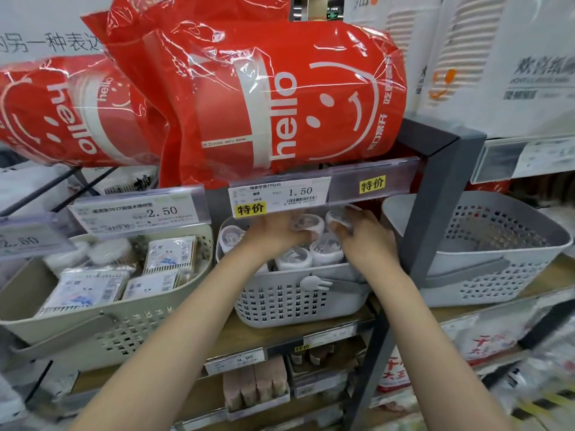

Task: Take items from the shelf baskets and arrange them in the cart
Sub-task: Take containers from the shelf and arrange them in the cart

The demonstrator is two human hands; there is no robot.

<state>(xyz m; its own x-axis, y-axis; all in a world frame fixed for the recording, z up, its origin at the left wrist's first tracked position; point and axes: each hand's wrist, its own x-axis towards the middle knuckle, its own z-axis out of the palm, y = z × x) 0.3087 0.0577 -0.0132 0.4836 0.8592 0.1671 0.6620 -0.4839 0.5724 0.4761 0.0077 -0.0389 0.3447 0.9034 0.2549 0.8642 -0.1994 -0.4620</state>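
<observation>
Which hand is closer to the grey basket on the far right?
Right. The right hand reaches into the middle white basket of small round tubs, beside the grey basket; the left hand is farther left.

Glossy, crinkled red plastic film wraps the bags up top. The grey basket is matt perforated plastic, its small tubs smooth white plastic. Grey shelf post looks matt painted metal; shelf board wood-look.
</observation>
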